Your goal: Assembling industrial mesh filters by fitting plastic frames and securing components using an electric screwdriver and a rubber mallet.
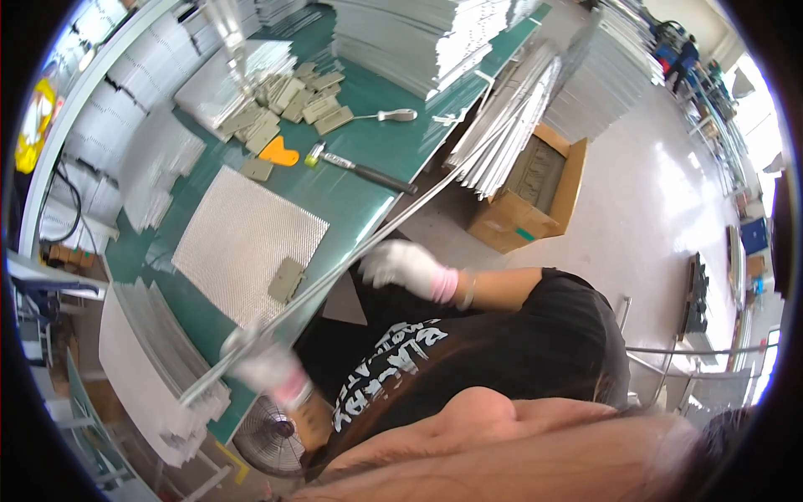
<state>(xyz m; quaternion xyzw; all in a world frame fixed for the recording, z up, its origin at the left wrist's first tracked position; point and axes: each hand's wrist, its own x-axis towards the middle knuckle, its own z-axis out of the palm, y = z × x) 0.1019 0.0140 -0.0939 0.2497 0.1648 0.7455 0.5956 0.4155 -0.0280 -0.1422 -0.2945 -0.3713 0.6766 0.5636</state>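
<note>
The left hand (266, 368), in a white glove, is closed around the near end of a long thin metal strip (351, 259), though motion blurs the hand. The right hand (406, 266), also gloved, grips the same strip further along, just off the edge of the green table (368, 151). The strip runs slantwise up toward a bundle of similar strips (502, 125) leaning over a cardboard box (535, 201). On the table lie a perforated white sheet (242, 238) with a small grey plate (287, 280) on its corner, a hammer (360, 170), an orange scraper (278, 152) and a heap of grey plates (284, 105) (loosely piled). A fan (272, 435) stands below the table
</note>
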